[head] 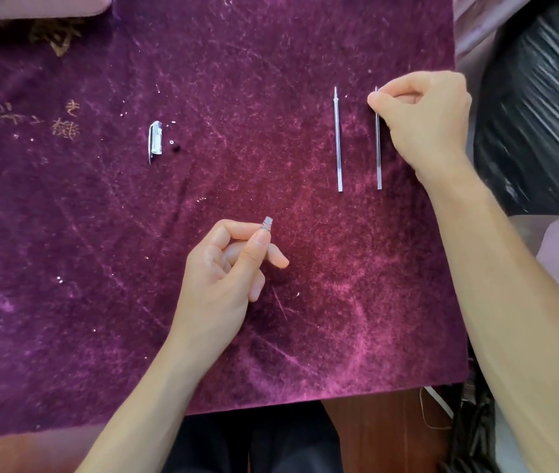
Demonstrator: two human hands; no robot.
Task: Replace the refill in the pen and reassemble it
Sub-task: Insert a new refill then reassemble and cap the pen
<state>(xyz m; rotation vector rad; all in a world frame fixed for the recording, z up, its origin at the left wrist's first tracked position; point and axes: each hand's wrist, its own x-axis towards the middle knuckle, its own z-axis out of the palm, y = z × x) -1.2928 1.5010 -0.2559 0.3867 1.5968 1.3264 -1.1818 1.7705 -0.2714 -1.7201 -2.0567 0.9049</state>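
Pen is found disassembled on the purple velvet cloth (100, 268) covering the table. A small threaded transparent pen piece (266, 223), seemingly the tip section or barrel end, is pinched between thumb and forefinger of the left hand (226, 268), lower centre of frame. Two refills are laid parallel, near each other, at upper right: the left refill (338, 138) lies untouched; the right refill (378, 148) is gripped near its tip end by the closed fingers of the right hand (421, 114), its length apparently resting on the cloth. The clear cap (155, 141) is set apart at upper centre-left, with tiny loose bits (174, 145) just beside it. Which refill is new cannot be told. Judged status: dismantling done; refill insertion, screwing together and capping are left to do
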